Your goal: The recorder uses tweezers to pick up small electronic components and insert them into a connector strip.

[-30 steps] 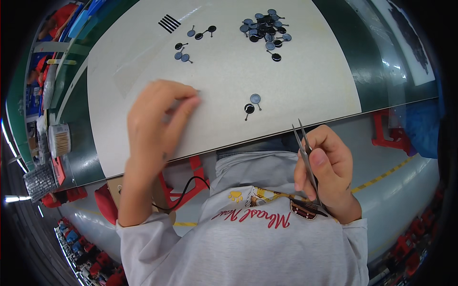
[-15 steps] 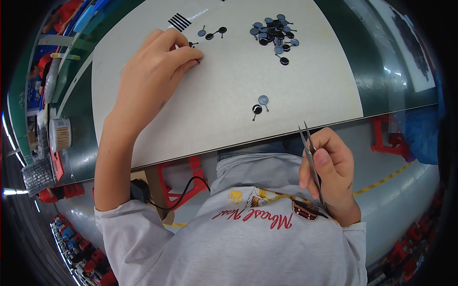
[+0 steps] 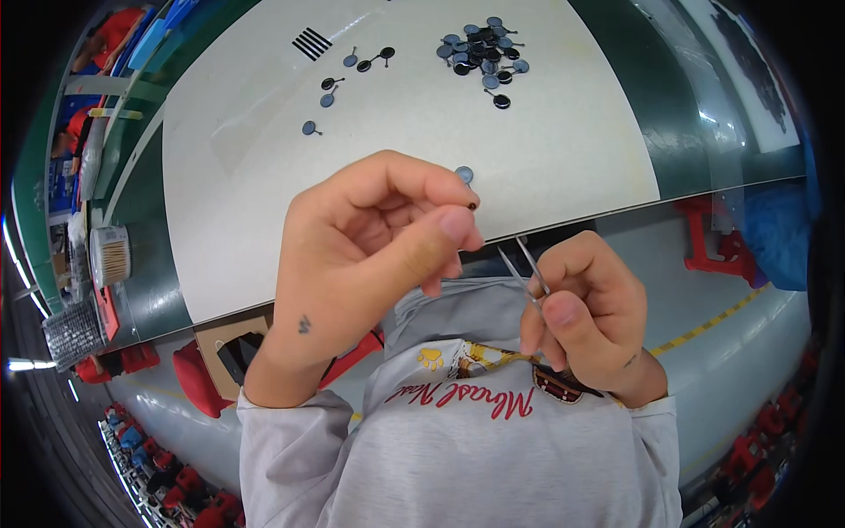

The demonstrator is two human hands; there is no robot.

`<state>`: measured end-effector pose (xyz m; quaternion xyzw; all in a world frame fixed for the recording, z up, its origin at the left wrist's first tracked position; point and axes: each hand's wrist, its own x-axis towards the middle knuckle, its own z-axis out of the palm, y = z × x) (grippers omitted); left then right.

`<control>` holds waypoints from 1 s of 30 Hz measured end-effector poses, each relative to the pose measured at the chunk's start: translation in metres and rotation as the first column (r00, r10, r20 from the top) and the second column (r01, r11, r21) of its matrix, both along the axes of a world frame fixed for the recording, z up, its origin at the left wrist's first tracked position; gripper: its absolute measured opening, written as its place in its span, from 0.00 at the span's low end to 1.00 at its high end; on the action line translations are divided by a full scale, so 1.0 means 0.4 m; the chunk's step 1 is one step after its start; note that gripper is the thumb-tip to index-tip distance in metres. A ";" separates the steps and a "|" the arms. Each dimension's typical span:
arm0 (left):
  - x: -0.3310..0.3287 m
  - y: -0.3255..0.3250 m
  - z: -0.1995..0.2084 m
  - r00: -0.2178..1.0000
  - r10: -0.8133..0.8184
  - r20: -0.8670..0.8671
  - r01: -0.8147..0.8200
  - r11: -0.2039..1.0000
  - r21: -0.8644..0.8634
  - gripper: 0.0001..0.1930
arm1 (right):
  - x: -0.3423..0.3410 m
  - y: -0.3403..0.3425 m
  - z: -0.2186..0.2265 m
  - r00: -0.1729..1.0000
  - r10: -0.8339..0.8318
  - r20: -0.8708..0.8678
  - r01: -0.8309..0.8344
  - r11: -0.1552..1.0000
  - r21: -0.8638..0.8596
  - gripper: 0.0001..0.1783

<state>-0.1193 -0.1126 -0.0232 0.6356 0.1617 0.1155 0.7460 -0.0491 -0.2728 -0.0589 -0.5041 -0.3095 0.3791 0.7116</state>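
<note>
My left hand (image 3: 370, 233) is closed in a pinch above the near edge of the white mat. A small dark piece (image 3: 473, 206) shows between thumb and forefinger, mostly hidden by the fingertips. Just beyond them lies a grey-blue disc with a thin tail (image 3: 464, 174). My right hand (image 3: 585, 312) is wrapped round metal tweezers (image 3: 533, 275), just off the table edge. The tweezers' tips are apart, point toward the left hand and have nothing between them. Several loose tailed discs, black or grey-blue, such as one grey-blue disc (image 3: 309, 128), lie at the mat's left.
A heap of black and grey-blue tailed discs (image 3: 482, 51) sits at the far right of the white mat (image 3: 229, 220). Black strips (image 3: 312, 43) lie far left. A tub of cotton swabs (image 3: 111, 255) stands at the table's left edge. A red stool (image 3: 709, 238) is at right.
My left hand has come from the mat's far left toward me and right, near the tweezers, uncovering discs and strips. The tweezers have shifted slightly left, tips apart in both frames.
</note>
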 end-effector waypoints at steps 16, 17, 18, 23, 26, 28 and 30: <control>-0.012 -0.031 0.013 0.998 0.054 0.020 -0.054 0.999 -0.001 0.09 | -0.001 -0.004 -0.003 0.999 -0.025 -0.023 0.025 1.000 -0.013 0.12; -0.012 -0.031 0.013 0.998 0.051 0.024 -0.051 0.999 -0.007 0.09 | -0.001 -0.004 -0.004 0.999 -0.026 -0.024 0.026 1.000 -0.013 0.12; -0.012 -0.030 0.013 0.998 0.049 0.028 -0.049 0.999 -0.013 0.09 | -0.002 -0.004 -0.005 0.999 -0.032 -0.029 0.032 0.999 -0.016 0.12; -0.010 -0.026 0.012 1.000 0.014 0.012 -0.013 0.997 -0.074 0.08 | 0.001 -0.007 -0.008 0.999 -0.017 -0.030 0.016 1.000 -0.018 0.12; -0.005 -0.022 0.005 1.000 -0.018 0.011 0.019 0.997 -0.078 0.07 | 0.002 -0.010 -0.009 1.000 -0.009 0.004 0.009 1.000 -0.026 0.12; -0.004 -0.022 0.000 0.999 -0.034 0.022 0.035 0.997 -0.064 0.08 | 0.002 -0.012 -0.006 0.999 -0.016 0.030 0.017 0.999 -0.033 0.11; -0.004 -0.025 -0.002 0.999 -0.018 0.043 0.021 0.997 -0.071 0.09 | -0.001 -0.012 0.001 0.999 -0.032 -0.005 0.032 0.998 -0.057 0.08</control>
